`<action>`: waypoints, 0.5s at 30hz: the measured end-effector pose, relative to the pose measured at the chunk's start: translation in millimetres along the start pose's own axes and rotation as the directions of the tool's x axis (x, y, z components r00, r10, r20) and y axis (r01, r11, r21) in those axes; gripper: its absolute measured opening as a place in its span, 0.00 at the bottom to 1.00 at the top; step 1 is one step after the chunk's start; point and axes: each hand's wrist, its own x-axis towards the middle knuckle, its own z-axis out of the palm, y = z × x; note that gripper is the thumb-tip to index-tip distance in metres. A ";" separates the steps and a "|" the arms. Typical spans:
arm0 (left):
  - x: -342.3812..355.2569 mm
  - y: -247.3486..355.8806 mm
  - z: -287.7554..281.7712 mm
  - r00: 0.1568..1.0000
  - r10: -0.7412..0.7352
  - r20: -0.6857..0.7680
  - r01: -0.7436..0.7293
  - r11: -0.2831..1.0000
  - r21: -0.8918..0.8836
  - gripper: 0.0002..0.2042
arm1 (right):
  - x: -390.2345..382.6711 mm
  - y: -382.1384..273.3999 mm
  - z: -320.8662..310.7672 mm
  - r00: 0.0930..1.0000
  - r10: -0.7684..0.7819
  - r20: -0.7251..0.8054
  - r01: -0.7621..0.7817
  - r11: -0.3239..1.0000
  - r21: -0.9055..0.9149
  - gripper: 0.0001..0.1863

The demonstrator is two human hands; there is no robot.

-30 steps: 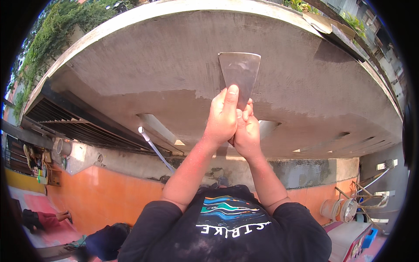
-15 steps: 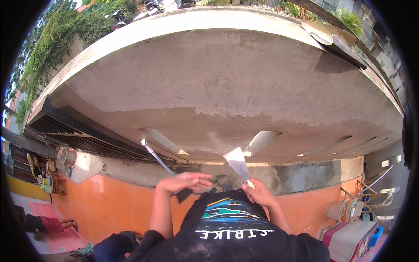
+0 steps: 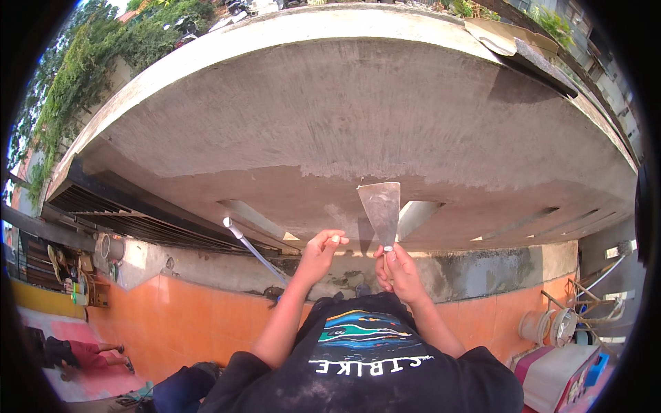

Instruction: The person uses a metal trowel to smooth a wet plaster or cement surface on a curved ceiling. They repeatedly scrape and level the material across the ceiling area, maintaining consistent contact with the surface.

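Note:
My right hand [image 3: 401,274] grips the wooden handle of a putty knife [image 3: 381,212], its fingers wrapped below the blade. The broad, flared metal blade points up in front of a grey plastered wall [image 3: 330,110]. To its left, my left hand [image 3: 321,257] is raised with curled fingers and the thumb pressed in. A small pale spot shows at those fingertips; I cannot make out whether it is a held thing. Behind the blade, the wall has a ragged line between a lighter upper coat and a browner lower part.
Slanted openings [image 3: 418,219] pierce the wall low down. A white pole [image 3: 253,251] leans left of my hands, near a black metal grille [image 3: 138,206]. Orange tiles [image 3: 186,310] cover the floor. Buckets [image 3: 547,327] and a white-and-maroon box [image 3: 558,375] stand right; a person [image 3: 86,352] is far left.
My left hand has risen and moved right, its outstretched fingers now curled in. My right hand has lifted the putty knife, and its blade has turned more upright.

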 end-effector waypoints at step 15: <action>52.0 71.9 55.8 0.914 0.131 0.385 0.042 0.911 -0.410 0.26 | 30.9 34.3 37.9 0.949 -0.222 -0.225 0.256 0.957 0.136 0.18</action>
